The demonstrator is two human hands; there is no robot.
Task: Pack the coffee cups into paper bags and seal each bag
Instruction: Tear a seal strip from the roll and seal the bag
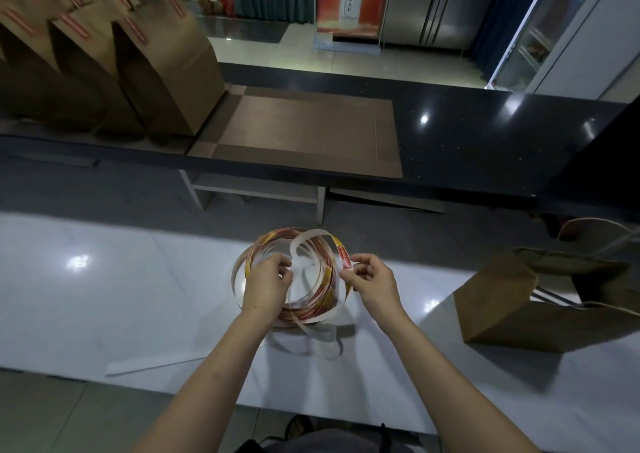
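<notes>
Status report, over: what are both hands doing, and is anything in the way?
Left hand pinches the sticker roll backing; right hand pinches a red sticker. Paper bag at right, no seal seen. Nothing blocking.

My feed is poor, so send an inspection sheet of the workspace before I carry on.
Surface: white table.
Job's things: sticker roll uncoiled on it; paper bag lying on its side, right; bags with red seals standing on the dark counter; cups, nothing seen.
Clutter: loose backing strip near front edge.
Hands: left hand pinches the roll's backing; right hand pinches one red sticker.
Cables: nothing seen.
Surroundings: brown mat, tiled floor.
</notes>
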